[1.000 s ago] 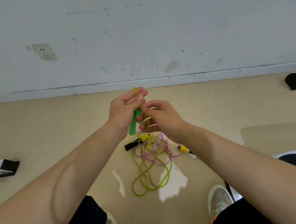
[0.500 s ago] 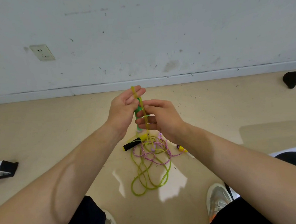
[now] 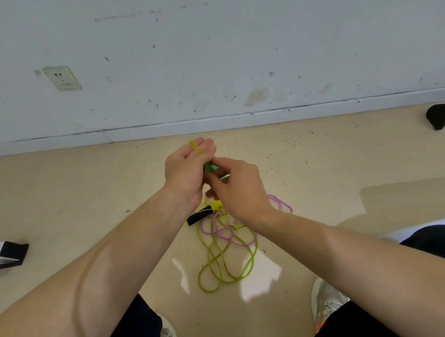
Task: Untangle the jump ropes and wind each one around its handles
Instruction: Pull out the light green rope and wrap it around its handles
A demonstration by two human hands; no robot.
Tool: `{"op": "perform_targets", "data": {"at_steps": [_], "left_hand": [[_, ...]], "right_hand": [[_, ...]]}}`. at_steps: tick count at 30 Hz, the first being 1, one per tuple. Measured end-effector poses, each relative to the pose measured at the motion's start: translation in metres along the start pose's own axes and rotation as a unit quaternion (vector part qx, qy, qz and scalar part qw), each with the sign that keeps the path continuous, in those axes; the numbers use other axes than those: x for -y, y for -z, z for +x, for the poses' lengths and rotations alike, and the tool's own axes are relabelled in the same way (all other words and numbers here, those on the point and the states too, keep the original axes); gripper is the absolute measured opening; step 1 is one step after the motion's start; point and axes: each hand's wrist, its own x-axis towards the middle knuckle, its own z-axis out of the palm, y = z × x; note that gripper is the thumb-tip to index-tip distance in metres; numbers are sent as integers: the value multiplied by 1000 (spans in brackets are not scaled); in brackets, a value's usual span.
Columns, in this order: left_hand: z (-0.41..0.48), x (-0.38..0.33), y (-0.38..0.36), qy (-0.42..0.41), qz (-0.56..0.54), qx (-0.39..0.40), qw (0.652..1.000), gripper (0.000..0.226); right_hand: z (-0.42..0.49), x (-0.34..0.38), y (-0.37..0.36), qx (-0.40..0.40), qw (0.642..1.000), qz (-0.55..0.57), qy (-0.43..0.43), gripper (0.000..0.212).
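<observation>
Green plastic rope handle point(image 3: 211, 167) up in the air, gripped tight in curled left hand point(image 3: 186, 171), pinched by right hand point(image 3: 240, 188). Thin yellow-green rope point(image 3: 195, 147) looped over left fingers point(image 3: 207, 145) (rest piled on tan floor point(image 3: 87, 204) below), mixed with pink braided rope point(image 3: 227, 231), beside black-and-yellow handle point(image 3: 201, 215).

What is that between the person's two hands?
A green handle, held by both the left hand and the right hand; a yellow-green rope loops over the left one. Head view shows it.

On the floor point(image 3: 86, 193), centre, the jump ropes point(image 3: 227, 237); box point(image 3: 5, 254) well left of them (socket point(image 3: 62, 78) on wall point(image 3: 234, 49) behind)
</observation>
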Motion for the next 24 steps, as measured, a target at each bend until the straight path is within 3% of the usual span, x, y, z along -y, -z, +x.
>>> {"op": "perform_targets", "data": {"at_steps": [2, 5, 7, 12, 16, 21, 24], "left_hand": [[1, -2, 1, -4, -12, -2, 1000, 32], [5, -6, 2, -8, -32, -16, 999, 31], [7, -10, 4, -10, -44, -18, 999, 32], [15, -19, 12, 7, -122, -28, 992, 31], [14, -26, 18, 54, -147, 44, 987, 32], [10, -40, 30, 58, -22, 159, 985, 30], [8, -42, 34, 24, 82, 182, 980, 29]], "right_hand": [[-4, 0, -3, -30, 1000, 9, 3, 4], [-7, -1, -4, -66, 998, 8, -14, 19], [-8, -4, -6, -53, 998, -13, -30, 18], [-8, -21, -11, 61, 992, -104, -36, 33], [5, -28, 3, 151, 983, -35, -100, 32], [33, -29, 44, 136, 985, 20, -107, 13], [42, -23, 56, 125, 984, 51, -117, 24]]}}
